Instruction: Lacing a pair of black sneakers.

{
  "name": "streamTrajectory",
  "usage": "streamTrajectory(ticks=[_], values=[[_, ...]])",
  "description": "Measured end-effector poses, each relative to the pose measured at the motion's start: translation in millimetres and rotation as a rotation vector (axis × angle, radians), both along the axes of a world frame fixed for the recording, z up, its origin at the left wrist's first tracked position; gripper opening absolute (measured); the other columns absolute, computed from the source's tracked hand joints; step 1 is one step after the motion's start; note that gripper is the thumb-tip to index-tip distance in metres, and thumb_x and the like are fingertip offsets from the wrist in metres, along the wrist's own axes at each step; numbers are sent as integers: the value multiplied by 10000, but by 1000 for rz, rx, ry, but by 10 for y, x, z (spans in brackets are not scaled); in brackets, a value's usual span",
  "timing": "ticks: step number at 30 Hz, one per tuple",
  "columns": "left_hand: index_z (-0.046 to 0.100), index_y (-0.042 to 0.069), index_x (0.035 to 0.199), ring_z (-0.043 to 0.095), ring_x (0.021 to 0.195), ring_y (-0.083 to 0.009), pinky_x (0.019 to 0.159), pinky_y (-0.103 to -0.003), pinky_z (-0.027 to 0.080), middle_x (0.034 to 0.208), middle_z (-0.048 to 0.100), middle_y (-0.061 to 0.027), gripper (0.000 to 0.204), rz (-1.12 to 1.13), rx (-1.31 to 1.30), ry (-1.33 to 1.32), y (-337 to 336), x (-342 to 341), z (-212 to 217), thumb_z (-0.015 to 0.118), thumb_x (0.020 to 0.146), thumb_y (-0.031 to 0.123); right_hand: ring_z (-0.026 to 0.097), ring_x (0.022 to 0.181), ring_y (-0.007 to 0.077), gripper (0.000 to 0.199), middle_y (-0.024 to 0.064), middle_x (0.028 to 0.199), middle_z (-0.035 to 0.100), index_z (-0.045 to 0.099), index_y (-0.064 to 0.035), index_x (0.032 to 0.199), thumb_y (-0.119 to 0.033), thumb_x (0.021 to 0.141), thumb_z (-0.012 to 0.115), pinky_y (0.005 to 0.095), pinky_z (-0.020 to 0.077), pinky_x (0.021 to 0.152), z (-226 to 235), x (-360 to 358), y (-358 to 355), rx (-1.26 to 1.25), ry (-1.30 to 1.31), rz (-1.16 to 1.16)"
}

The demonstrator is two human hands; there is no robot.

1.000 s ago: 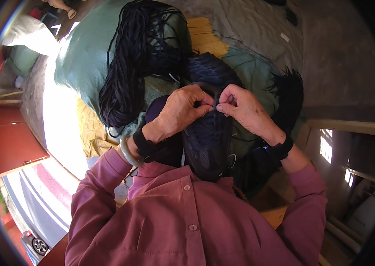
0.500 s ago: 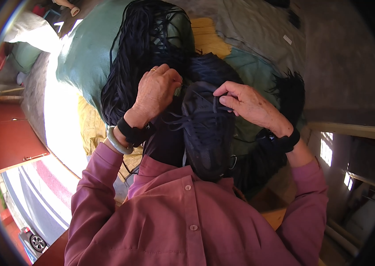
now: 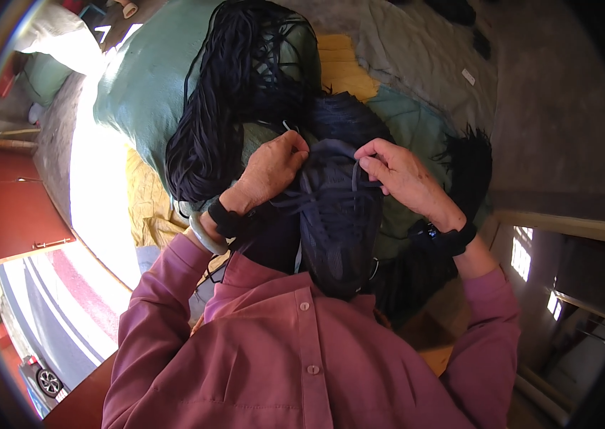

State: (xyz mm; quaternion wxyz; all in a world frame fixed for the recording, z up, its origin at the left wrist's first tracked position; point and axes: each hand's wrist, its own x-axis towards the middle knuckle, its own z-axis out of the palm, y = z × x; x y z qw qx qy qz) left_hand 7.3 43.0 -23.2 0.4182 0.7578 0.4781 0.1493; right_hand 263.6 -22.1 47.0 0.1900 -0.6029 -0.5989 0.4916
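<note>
A black lace-up shoe [image 3: 340,229] rests in front of my chest, its toe toward me and its tongue at the far end. Dark laces cross its front, and loose ends stick out at its left side. My right hand [image 3: 406,175] pinches a shoelace [image 3: 356,175] at the upper right of the shoe. Beside the upper left of the shoe is my left hand [image 3: 274,168], thumb and fingers pressed together. A thin pale piece [image 3: 286,126] pokes up above these fingertips; what it is I cannot make out.
A big bundle of black laces [image 3: 209,136] lies over a green stuffed sack [image 3: 134,86] beyond my left hand. More black laces [image 3: 349,118] lie behind the shoe, and another tuft [image 3: 470,168] hangs at the right. Yellow cloth [image 3: 345,64] and grey cloth [image 3: 417,57] lie farther back.
My left hand has moved right, in beside the shoe, and a pale piece now shows above its fingertips. My right hand still pinches at the upper right of the shoe.
</note>
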Motion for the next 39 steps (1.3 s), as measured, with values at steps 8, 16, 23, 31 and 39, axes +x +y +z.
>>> streamTrajectory(ticks=[8,16,23,31,39], values=[[607,15,1140,663,863,-172,792,-337,521,895,686,-89,215,84,-86,-198,-9,-89,-92,636,1008,182,541,724,130,263,43,823,590,616,-4,1185,-217,1037,572,299,467,665,-5,-73,-84,-1,48,-46],[633,4,1132,689,900,-206,816,-338,528,942,720,-111,347,-50,-153,-155,-48,-39,151,614,1046,340,577,763,164,299,80,846,619,616,-8,1209,-256,1045,584,319,491,729,0,-66,-95,73,-10,-15],[577,-25,1228,688,972,-157,866,-293,538,1005,724,-87,345,44,-393,-445,-36,77,150,723,973,155,592,776,182,285,103,849,630,615,-11,1207,-243,1045,587,327,500,752,9,-105,-90,71,-38,-21],[545,-29,1264,662,999,-109,918,-252,532,1063,714,-73,370,107,-538,-599,-36,129,190,709,933,0,625,798,204,276,118,870,655,611,-6,1204,-227,1040,592,344,510,768,-3,-102,-96,84,-35,-21],[549,1,1252,648,1005,-94,920,-240,526,1095,718,-65,357,133,-574,-654,-13,138,126,702,930,-17,639,804,214,275,125,866,660,601,0,1205,-221,1041,584,354,513,775,40,-102,-89,75,-48,-11]])
